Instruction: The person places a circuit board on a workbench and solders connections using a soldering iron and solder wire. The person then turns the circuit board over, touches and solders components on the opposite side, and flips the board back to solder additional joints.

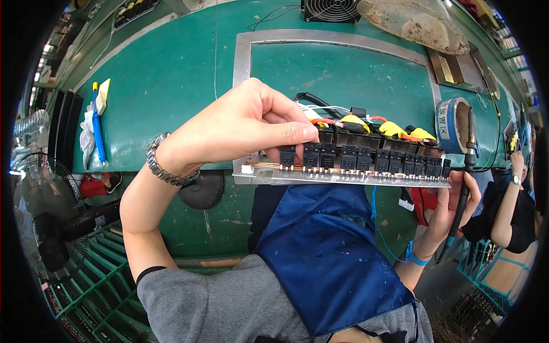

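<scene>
A long circuit board is held up in front of my apron, its edge toward me. Black transistors stand in a row along it, with yellow-wrapped parts and red, white and black wires behind them. My left hand is closed on the board's left end, thumb against the upper edge of the black parts; some fingers are hidden behind. At the board's right end, my right hand supports it and also has a slim black-handled tool like a soldering iron between its fingers.
A metal frame lies on the green table. A blue tape roll stands by the right hand. A blue-yellow pen-like tool and white glove lie left; a black fan sits far back. Another person works at right.
</scene>
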Motion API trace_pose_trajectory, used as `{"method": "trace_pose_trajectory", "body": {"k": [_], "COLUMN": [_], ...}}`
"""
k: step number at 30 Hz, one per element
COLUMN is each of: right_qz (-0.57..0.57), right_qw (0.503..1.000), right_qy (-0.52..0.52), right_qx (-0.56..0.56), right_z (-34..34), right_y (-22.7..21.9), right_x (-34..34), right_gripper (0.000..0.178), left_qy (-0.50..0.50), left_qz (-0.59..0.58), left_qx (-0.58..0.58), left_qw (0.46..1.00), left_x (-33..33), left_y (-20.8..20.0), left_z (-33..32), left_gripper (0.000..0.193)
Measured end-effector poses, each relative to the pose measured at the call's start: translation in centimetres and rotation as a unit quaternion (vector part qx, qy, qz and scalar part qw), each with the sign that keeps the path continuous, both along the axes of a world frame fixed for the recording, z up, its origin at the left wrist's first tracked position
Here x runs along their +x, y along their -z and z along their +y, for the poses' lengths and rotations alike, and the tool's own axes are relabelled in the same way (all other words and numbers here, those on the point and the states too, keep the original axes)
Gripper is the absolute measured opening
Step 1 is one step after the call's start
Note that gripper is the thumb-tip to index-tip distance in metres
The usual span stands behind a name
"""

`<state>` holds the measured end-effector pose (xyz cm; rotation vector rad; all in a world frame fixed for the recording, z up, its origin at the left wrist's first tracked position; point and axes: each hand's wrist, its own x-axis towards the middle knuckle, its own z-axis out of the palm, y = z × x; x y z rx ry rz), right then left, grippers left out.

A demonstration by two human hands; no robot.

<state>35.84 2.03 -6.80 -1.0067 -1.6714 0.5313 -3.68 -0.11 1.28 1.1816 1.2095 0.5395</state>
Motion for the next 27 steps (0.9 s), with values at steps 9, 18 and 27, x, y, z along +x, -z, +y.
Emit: {"method": "trace_pose_trajectory", "body": {"k": [9, 18, 27], "right_qz": [0.009, 0.012, 0.007], "right_qw": [1.000, 1.000, 1.000], "right_qy": [-0.008, -0.003, 0.014], "right_qx": [-0.009, -0.010, -0.015], "right_z": [-0.3, -0.9, -0.9], "right_y": [0.0, 0.3, 0.0], "right_x": [0.1, 0.4, 0.0], "right_gripper": [0.046, 0.047, 0.046], "left_qy": [-0.012, -0.023, -0.061], "left_qz": [-0.054, -0.051, -0.076], "left_qx": [-0.001, 0.000, 0.047], "left_qw": [0.998, 0.998, 0.994], "left_x": [-0.3, 0.1, -0.6], "left_y": [0.6, 0.6, 0.9], "left_z": [-0.6, -1.3, -2.5], "left_gripper": [0.025, 0.023, 0.030]}}
